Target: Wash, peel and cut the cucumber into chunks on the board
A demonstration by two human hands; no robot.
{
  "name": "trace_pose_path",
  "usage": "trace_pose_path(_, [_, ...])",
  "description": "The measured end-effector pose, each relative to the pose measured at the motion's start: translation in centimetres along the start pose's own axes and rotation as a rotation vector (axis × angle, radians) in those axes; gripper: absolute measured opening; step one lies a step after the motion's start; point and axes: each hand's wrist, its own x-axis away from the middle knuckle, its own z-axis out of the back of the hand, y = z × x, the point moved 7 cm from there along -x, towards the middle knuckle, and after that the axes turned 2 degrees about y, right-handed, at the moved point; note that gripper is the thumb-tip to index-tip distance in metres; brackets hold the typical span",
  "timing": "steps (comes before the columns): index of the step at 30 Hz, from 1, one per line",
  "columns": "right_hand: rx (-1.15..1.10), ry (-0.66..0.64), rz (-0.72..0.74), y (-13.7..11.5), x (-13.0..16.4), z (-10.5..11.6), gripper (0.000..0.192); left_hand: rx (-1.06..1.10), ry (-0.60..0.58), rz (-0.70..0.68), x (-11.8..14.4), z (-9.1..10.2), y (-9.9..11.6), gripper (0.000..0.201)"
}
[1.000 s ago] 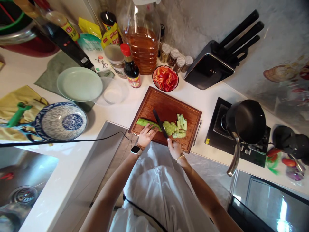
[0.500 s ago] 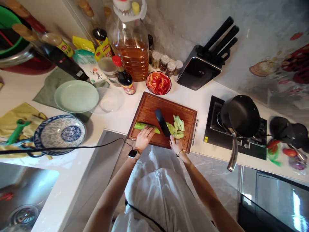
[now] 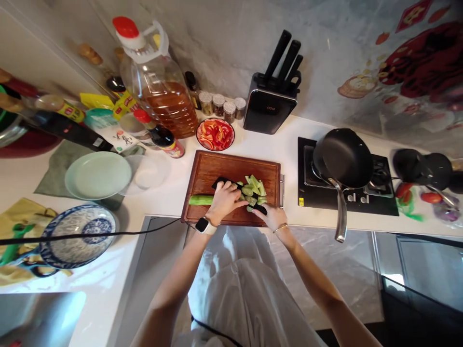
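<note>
Cucumber (image 3: 201, 199) lies on cutting board (image 3: 231, 173) at board's 8 o'clock, w/ left hand (image 3: 224, 201) curled over its cut end, fingers resting on knife (image 3: 238, 193) blade. Cut pieces (image 3: 253, 187) sit at 3 o'clock of that hand. Right hand (image 3: 273, 218), at 5 o'clock on the board, is closed round the knife handle.

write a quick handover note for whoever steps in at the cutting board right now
Left hand: on the knife blade and the cucumber slices, fingers bent.
Right hand: gripping the knife handle at the cutting board front edge.
Uncut cucumber piece lies at the board's left edge.
Done: a pile of slices sits mid-board; bowl of red pepper is filled behind it.
Left: the remaining cucumber piece is unsliced.
</note>
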Motion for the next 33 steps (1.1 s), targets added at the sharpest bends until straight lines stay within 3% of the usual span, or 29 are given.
trace_pose_path(4, [0.017,-0.015,0.010,0.9,0.4,-0.2,0.055,0.064,-0.138,-0.030,-1.3,-2.6,-0.2,0.045])
trace_pose_path(13, [0.020,-0.002,0.058,2.3,1.4,-1.3,0.055,0.026,-0.247,-0.068,-4.1,-6.7,-1.1,0.045])
trace_pose_path(18, [0.010,-0.024,0.039,2.5,1.4,-1.6,0.056,-0.010,-0.184,0.021,-5.2,-5.7,-0.7,0.039])
trace_pose_path(24, [0.011,-0.034,0.045,2.7,1.1,-1.5,0.056,-0.002,-0.340,0.011,-3.9,-6.7,1.3,0.046])
trace_pose_path(29, [-0.002,-0.034,0.083,2.5,2.0,-1.5,0.055,-0.036,-0.305,0.049,-4.4,-8.1,0.1,0.038])
trace_pose_path(33, [-0.027,-0.042,0.078,2.9,3.5,-1.2,0.052,0.039,-0.271,0.073,-5.5,-6.6,-1.0,0.034])
